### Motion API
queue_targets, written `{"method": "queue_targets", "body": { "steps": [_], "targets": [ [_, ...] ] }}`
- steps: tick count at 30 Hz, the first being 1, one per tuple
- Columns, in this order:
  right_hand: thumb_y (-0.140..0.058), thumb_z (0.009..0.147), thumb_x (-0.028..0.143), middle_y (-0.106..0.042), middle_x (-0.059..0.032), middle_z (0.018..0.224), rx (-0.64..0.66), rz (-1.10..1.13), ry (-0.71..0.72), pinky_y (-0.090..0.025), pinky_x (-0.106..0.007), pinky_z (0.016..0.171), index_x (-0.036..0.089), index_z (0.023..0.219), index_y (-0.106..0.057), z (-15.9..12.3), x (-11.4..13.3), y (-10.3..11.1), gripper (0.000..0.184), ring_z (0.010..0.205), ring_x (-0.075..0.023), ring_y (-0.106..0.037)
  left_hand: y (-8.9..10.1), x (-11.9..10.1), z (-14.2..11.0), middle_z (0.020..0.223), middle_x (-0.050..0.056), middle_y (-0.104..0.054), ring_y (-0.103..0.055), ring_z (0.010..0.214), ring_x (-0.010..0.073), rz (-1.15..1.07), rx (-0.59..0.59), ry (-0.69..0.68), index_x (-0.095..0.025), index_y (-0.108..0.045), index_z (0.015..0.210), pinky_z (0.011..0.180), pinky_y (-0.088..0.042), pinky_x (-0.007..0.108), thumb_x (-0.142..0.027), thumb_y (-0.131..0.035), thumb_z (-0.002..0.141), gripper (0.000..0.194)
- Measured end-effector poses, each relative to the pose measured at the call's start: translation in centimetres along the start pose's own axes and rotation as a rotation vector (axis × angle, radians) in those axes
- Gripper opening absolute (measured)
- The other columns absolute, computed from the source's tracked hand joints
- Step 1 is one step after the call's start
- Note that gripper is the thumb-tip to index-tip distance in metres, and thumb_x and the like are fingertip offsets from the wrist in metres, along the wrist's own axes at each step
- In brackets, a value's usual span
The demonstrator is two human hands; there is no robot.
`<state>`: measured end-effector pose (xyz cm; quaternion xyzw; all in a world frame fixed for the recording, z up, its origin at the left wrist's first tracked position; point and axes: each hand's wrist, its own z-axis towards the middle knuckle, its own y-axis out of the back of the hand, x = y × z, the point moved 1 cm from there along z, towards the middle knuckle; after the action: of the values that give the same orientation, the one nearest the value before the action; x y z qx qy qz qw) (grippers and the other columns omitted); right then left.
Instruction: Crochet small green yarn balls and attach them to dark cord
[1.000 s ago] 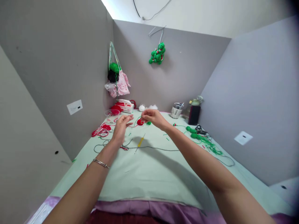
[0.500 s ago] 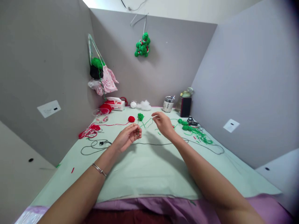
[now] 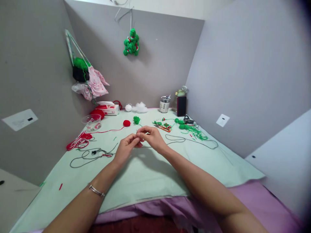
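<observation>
My left hand [image 3: 126, 148] and my right hand [image 3: 154, 138] meet above the middle of the table, fingertips pinched together. Thin green yarn [image 3: 141, 125] runs from a small green yarn ball [image 3: 136, 120] towards the pinched fingers. The fingers cover whatever else lies between them. A small red ball [image 3: 126, 123] rests left of the green one, with a red strand leading to a loose heap of red yarn [image 3: 81, 141]. An orange-handled cutter [image 3: 165, 129] lies beyond my right hand among small green and red pieces.
Green balls with loose strands [image 3: 194, 131] and black scissors [image 3: 186, 118] lie at the right. A dark cord [image 3: 81, 164] loops across the table. Along the back stand a clear tub [image 3: 92, 126], tissue box [image 3: 110, 109], white stuffing [image 3: 140, 107], pen tin [image 3: 164, 105] and dark phone-like slab [image 3: 181, 106].
My right hand has come down and left to meet my left hand; the two were apart with green yarn between them. The camera view has turned to the right.
</observation>
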<state>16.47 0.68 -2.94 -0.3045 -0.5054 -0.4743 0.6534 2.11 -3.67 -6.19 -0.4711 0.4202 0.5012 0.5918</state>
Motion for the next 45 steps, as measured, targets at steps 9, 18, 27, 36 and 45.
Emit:
{"method": "queue_targets", "body": {
  "steps": [9, 18, 27, 36, 45],
  "targets": [
    [-0.073, 0.071, 0.033, -0.065, -0.0006, 0.075, 0.007, 0.279, -0.211, -0.044, -0.022, 0.062, 0.017, 0.079, -0.062, 0.4, 0.2, 1.8, 0.021, 0.065, -0.0091, -0.056, 1.7, -0.9, 0.7, 0.100, 0.010, -0.072, -0.068, 0.086, 0.0137, -0.470, -0.106, 0.089, -0.012, -0.074, 0.097, 0.087, -0.056, 0.027, -0.027, -0.071, 0.084, 0.020],
    [-0.068, 0.075, 0.033, -0.069, -0.0016, 0.074, 0.277, 0.259, -0.259, -0.048, -0.024, 0.067, 0.017, 0.079, -0.058, -0.5, -1.1, -1.2, 0.019, 0.065, -0.0101, -0.061, 2.5, -1.4, 1.2, 0.087, 0.004, -0.066, -0.059, 0.067, 0.0079, -0.555, -0.222, 0.028, -0.014, -0.070, 0.089, 0.066, -0.051, 0.020, -0.021, -0.066, 0.084, 0.009],
    [-0.070, 0.077, 0.034, -0.066, -0.0010, 0.073, 0.194, 0.186, -0.148, -0.044, -0.024, 0.064, 0.017, 0.078, -0.060, 0.0, -0.5, 0.7, 0.020, 0.064, -0.0096, -0.055, 1.4, -0.8, -0.1, 0.086, 0.005, -0.068, -0.059, 0.085, 0.0226, 0.391, -0.027, -0.298, -0.023, -0.075, 0.076, 0.082, -0.044, 0.031, -0.038, -0.065, 0.085, 0.020],
    [-0.064, 0.081, 0.031, -0.066, -0.0014, 0.077, 0.258, 0.093, -0.056, -0.050, -0.027, 0.070, 0.017, 0.078, -0.060, -1.1, -0.3, -1.5, 0.016, 0.071, -0.0113, -0.061, 1.3, -0.3, 0.3, 0.074, 0.003, -0.065, -0.056, 0.070, 0.0159, -0.149, -0.106, -0.027, -0.016, -0.074, 0.081, 0.075, -0.047, 0.029, -0.039, -0.071, 0.081, 0.023],
    [-0.067, 0.082, 0.041, -0.064, 0.0008, 0.065, 0.171, 0.031, -0.017, -0.044, -0.023, 0.055, 0.017, 0.085, -0.063, -0.6, 0.6, 0.2, 0.024, 0.056, -0.0097, -0.054, 2.0, -0.1, 0.3, 0.076, 0.001, -0.064, -0.051, 0.070, 0.0144, 0.124, -0.193, -0.104, -0.022, -0.078, 0.101, 0.072, -0.043, 0.025, -0.035, -0.068, 0.083, 0.024]
  ]
}}
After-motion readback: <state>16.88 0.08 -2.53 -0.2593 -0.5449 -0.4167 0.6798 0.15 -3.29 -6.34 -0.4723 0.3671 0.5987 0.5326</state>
